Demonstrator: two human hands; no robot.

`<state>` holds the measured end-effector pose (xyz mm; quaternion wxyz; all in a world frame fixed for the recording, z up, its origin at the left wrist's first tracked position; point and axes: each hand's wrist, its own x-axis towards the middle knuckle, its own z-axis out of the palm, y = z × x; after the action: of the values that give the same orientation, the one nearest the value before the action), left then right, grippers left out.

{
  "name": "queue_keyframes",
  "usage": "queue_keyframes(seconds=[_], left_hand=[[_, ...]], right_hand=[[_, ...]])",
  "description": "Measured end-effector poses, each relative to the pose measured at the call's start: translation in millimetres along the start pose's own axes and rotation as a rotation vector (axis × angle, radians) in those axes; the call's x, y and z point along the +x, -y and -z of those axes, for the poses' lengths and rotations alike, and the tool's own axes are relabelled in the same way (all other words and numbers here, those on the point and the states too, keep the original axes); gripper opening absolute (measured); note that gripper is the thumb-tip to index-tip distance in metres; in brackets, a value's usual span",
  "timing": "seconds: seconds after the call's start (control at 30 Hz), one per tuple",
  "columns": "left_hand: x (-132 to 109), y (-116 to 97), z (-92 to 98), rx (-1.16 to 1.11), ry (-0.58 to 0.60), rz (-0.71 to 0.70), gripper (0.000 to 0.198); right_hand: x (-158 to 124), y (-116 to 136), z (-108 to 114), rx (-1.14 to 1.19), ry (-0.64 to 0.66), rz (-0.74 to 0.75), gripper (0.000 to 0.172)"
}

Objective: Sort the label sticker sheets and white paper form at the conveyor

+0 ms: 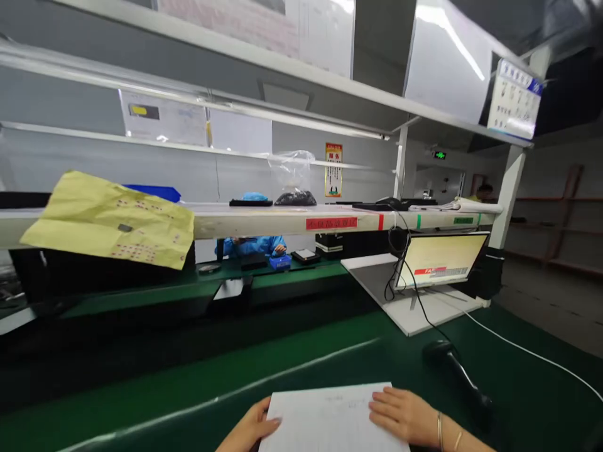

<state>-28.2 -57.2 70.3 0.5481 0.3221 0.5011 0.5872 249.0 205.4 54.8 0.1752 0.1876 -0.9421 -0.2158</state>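
A white sheet of paper [330, 417] lies on the green table [188, 389] at the bottom middle of the view. My left hand [249, 430] holds its left edge, thumb on top of the sheet. My right hand [405, 414] rests flat on the sheet's right side, fingers spread, with thin bangles on the wrist. A black handheld scanner [452, 367] lies on the table just right of my right hand, apart from it.
A tilted monitor [438, 260] stands on a white board at the right, with cables running down. A shelf [282, 220] crosses the middle, carrying a yellow sheet [108, 220] and a plastic bag [293, 182]. Behind it a person in a blue sleeve [254, 245] works.
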Motion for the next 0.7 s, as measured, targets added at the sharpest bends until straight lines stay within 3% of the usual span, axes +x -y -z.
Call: queue_keyframes(seconds=[0.1, 0.2, 0.33, 0.5, 0.57, 0.6, 0.67, 0.7], left_hand=[[-5.4, -6.8, -7.2, 0.137, -0.089, 0.020, 0.053], [-8.3, 0.0, -5.7, 0.218, -0.229, 0.015, 0.068], [-8.0, 8.4, -3.1, 0.235, -0.195, -0.073, 0.058], [-13.8, 6.1, -5.9, 0.191, -0.144, -0.119, 0.058], [-18.6, 5.6, -5.8, 0.139, -0.145, -0.142, 0.070], [-20.4, 5.6, -5.2, 0.100, -0.146, -0.158, 0.082], [-21.5, 6.1, -3.5, 0.034, -0.147, -0.183, 0.102], [-20.3, 6.6, -2.9, 0.027, -0.155, -0.185, 0.102]], right_hand=[[1.0, 8.4, -16.2, 0.132, 0.048, -0.089, 0.042], [2.7, 7.9, -20.4, 0.254, 0.136, -0.182, 0.051], [21.7, -1.9, -19.9, 0.396, 0.198, -0.391, 0.068], [77.4, 12.2, -25.6, 0.641, 0.089, -0.628, 0.043], [92.8, 23.6, -26.3, 0.742, 0.026, -0.678, 0.029], [96.0, 27.5, -25.6, 0.778, -0.022, -0.710, 0.029], [92.6, 28.5, -22.0, 0.818, -0.158, -0.797, 0.050], [86.8, 25.3, -19.4, 0.828, -0.242, -0.848, 0.059]])
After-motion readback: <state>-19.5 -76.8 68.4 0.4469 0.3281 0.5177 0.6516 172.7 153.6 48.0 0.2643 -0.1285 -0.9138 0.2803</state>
